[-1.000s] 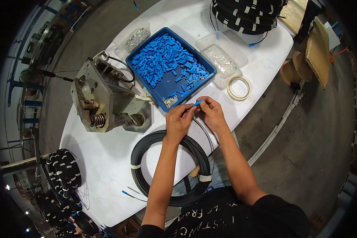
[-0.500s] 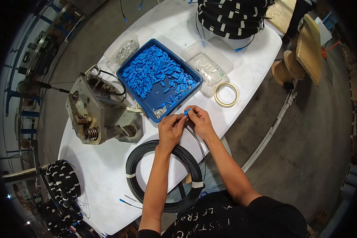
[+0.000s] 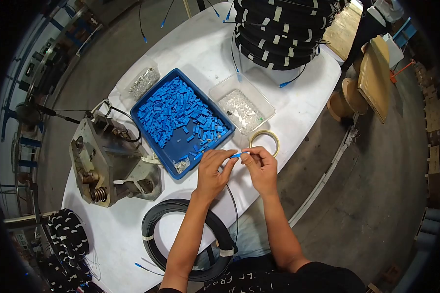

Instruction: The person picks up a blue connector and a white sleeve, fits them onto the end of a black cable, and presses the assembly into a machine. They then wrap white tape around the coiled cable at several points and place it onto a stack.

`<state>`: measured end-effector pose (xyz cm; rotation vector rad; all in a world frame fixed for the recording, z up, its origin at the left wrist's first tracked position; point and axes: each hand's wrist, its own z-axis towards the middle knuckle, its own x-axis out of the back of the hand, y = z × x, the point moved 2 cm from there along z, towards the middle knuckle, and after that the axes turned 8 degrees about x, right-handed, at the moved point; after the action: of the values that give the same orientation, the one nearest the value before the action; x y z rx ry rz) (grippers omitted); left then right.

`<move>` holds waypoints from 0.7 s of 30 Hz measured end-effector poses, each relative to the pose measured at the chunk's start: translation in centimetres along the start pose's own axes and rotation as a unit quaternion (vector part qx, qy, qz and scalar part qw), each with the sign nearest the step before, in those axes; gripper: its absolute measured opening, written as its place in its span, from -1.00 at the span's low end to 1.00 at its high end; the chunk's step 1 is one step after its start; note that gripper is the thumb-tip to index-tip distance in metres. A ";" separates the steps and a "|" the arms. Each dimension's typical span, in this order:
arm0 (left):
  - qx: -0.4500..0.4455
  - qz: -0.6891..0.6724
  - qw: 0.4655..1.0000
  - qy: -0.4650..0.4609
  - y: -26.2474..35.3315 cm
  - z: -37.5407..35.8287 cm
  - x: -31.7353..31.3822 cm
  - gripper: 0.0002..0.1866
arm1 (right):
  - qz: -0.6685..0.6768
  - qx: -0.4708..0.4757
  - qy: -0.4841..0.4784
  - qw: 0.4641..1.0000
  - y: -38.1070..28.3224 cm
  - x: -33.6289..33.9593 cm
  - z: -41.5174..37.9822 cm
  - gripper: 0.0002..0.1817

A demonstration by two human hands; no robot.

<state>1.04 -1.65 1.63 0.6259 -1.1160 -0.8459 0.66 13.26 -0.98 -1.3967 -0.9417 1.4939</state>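
Grey concrete floor [image 3: 376,219] surrounds a white table [image 3: 300,115], on which a blue tray [image 3: 185,142] sits; the tray is the landmark for the rest. Small blue pieces [image 3: 173,107] are heaped over much of it, with pale bits [image 3: 182,166] in its near corner. Just beyond its far left side is a clear box [image 3: 124,94] of small parts, and a second box [image 3: 266,94] of clear bits stands on its right. A tape roll [image 3: 277,142] lies to the right of the tray, near that second box, and a tall stack of black coils [image 3: 278,41] rises farther back. Left of the tray stands a metal machine [image 3: 124,163]. The left hand [image 3: 211,175] and right hand [image 3: 262,173] meet just off the tray's near right side, holding a slim blue connector [image 3: 238,155] between them. Each has thumb and fingertips closed in a pinch, the left at one end, the right at the other. A thin black cable [image 3: 236,210] hangs below the left hand, and a black coil [image 3: 152,225] lies nearer the person than the tray.
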 end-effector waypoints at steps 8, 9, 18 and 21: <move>-0.020 -0.101 0.995 0.012 -0.3 1.8 -3.0 -0.63 | -0.231 0.110 -0.028 0.966 -4.4 0.5 3.7 -0.82; -0.018 -0.100 0.995 -0.003 -0.5 1.7 -3.2 -0.64 | -0.261 0.117 -0.054 0.957 -4.7 0.5 4.0 -0.82; 0.106 -0.147 0.982 -0.048 -1.5 1.4 -4.0 -0.78 | -0.236 0.042 -0.133 0.962 -4.4 0.8 6.0 -0.80; 0.153 -0.213 0.962 -0.073 -2.0 1.6 -4.5 -0.80 | -0.323 0.093 -0.130 0.933 -6.1 1.2 8.1 -0.77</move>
<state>-1.90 0.99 -1.75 1.1031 -1.2806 -1.1087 -6.86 16.73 5.00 -0.6547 -1.2370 1.2253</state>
